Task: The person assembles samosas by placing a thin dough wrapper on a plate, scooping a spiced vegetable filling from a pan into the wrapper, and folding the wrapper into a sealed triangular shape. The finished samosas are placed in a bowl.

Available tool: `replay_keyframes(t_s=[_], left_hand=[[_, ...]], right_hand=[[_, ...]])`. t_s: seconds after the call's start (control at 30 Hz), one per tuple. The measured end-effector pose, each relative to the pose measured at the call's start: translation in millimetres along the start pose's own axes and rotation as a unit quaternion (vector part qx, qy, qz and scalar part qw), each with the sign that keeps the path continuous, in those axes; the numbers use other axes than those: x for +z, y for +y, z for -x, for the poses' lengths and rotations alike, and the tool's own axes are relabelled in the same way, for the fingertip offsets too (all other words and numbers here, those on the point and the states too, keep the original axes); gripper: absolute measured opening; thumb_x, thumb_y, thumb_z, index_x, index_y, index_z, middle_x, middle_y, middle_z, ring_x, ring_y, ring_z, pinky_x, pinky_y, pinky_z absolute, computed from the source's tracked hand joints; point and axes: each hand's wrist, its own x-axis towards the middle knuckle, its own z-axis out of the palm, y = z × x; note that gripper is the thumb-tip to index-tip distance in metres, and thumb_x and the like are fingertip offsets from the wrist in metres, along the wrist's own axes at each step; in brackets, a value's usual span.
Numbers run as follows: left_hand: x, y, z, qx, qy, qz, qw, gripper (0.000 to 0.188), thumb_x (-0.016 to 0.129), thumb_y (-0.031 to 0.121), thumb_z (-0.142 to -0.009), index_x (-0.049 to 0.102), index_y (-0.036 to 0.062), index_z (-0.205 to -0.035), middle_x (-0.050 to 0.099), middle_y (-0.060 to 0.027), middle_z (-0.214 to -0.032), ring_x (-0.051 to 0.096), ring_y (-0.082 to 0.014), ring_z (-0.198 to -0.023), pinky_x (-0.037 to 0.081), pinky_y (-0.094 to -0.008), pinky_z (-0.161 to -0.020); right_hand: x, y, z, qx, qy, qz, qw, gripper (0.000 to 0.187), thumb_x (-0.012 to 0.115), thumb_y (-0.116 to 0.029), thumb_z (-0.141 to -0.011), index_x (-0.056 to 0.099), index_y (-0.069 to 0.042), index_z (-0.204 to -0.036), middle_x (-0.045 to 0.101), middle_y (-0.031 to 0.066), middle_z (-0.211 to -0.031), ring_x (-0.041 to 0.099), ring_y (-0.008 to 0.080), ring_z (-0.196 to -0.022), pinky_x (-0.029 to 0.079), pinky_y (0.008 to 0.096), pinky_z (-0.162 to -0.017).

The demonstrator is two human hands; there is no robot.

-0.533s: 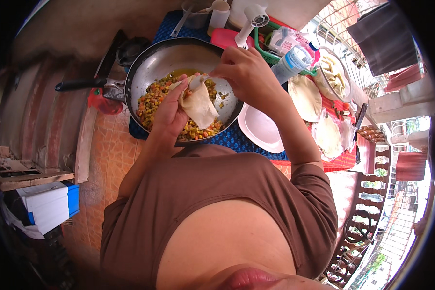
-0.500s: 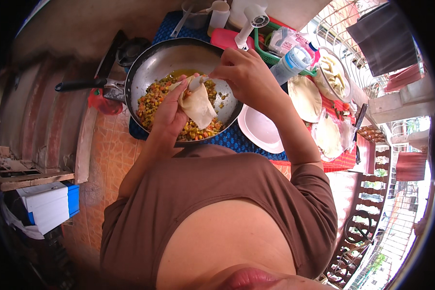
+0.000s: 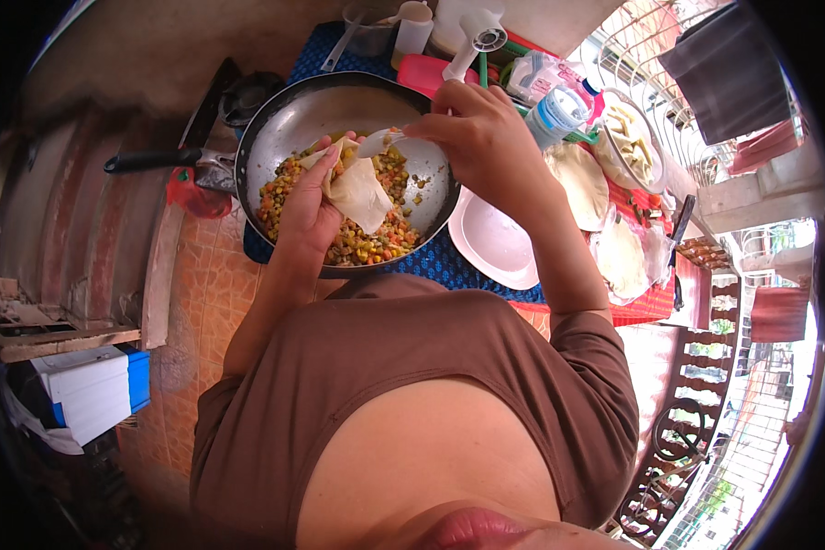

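Observation:
My left hand (image 3: pixel 310 209) cradles a pale, thin pastry wrapper (image 3: pixel 361 194), cupped and folded, its loose corner hanging over a wide pan. My right hand (image 3: pixel 475 126) grips a spoon (image 3: pixel 376 143), whose bowl is by the wrapper's upper opening. Beneath both hands, the metal pan (image 3: pixel 353 103) holds a cooked mix of diced vegetables (image 3: pixel 280 199) in orange, green and yellow, with some yellowish liquid at its far side. How much filling sits inside the wrapper is mostly hidden by its folds and my fingers.
Right of the pan lies a pale pink dish (image 3: pixel 493 240). Beyond it are stacked round wrappers (image 3: pixel 577 186), a bowl of rolled pieces (image 3: pixel 628 147) and a water bottle (image 3: pixel 556 117). A white handheld fan (image 3: pixel 479 38) stands behind. The pan's black handle (image 3: pixel 147 161) juts left.
My right hand has shifted slightly right and drawn the spoon up from the wrapper's opening. My left hand with the wrapper has moved a little left.

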Motion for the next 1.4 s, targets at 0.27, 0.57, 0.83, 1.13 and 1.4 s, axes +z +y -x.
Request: replay_keyframes(t_s=[0.27, 0.57, 0.83, 1.13, 1.4], left_hand=[[-3, 0, 3, 0.021, -0.019, -0.029, 0.999, 0.022, 0.052, 0.008, -0.094, 0.046, 0.0084, -0.116, 0.054, -0.0162, -0.126, 0.049, -0.0284, -0.122, 0.043, -0.0399, -0.103], [3, 7, 3, -0.002, -0.057, -0.012, 0.998, 0.018, 0.055, 0.003, -0.09, 0.05, 0.0052, -0.107, 0.057, -0.0199, -0.121, 0.052, -0.0321, -0.119, 0.044, -0.0408, -0.101], [38, 3, 21, -0.033, -0.111, -0.017, 0.993, 0.026, 0.054, 0.003, -0.089, 0.05, 0.0018, -0.115, 0.054, -0.0197, -0.125, 0.049, -0.0316, -0.122, 0.04, -0.0412, -0.104], [90, -74, 33, -0.191, -0.218, -0.122, 0.949, 0.057, 0.057, 0.0, -0.088, 0.031, 0.0007, -0.139, 0.049, -0.0165, -0.13, 0.051, -0.026, -0.12, 0.044, -0.0377, -0.101], [81, -171, 12, -0.276, -0.194, -0.235, 0.912, 0.064, 0.057, -0.003, -0.087, 0.027, 0.0051, -0.142, 0.053, -0.0119, -0.122, 0.057, -0.0198, -0.111, 0.049, -0.0334, -0.093]], right_hand=[[8, -2, 7, -0.001, -0.024, 0.016, 1.0, 0.022, 0.063, 0.0, -0.07, 0.071, -0.013, -0.086, 0.053, 0.004, -0.082, 0.056, 0.0207, -0.084, 0.04, 0.0334, -0.077], [62, -19, 51, 0.02, -0.275, 0.058, 0.959, 0.017, 0.062, -0.002, -0.07, 0.069, -0.01, -0.083, 0.055, 0.0112, -0.089, 0.056, 0.0267, -0.088, 0.043, 0.0365, -0.077], [42, -7, 69, 0.086, -0.224, -0.158, 0.958, 0.028, 0.053, 0.007, -0.071, 0.065, -0.002, -0.095, 0.061, 0.0162, -0.099, 0.061, 0.0312, -0.095, 0.048, 0.0403, -0.083], [-30, 52, 121, 0.362, -0.119, -0.589, 0.713, 0.055, 0.043, -0.053, -0.095, 0.06, -0.002, -0.109, 0.065, 0.0076, -0.091, 0.066, 0.0164, -0.074, 0.054, 0.0282, -0.063], [-15, 68, 213, 0.457, -0.129, -0.637, 0.608, 0.05, 0.055, -0.046, -0.092, 0.06, -0.001, -0.112, 0.065, 0.0089, -0.096, 0.066, 0.0157, -0.081, 0.057, 0.0307, -0.065]])
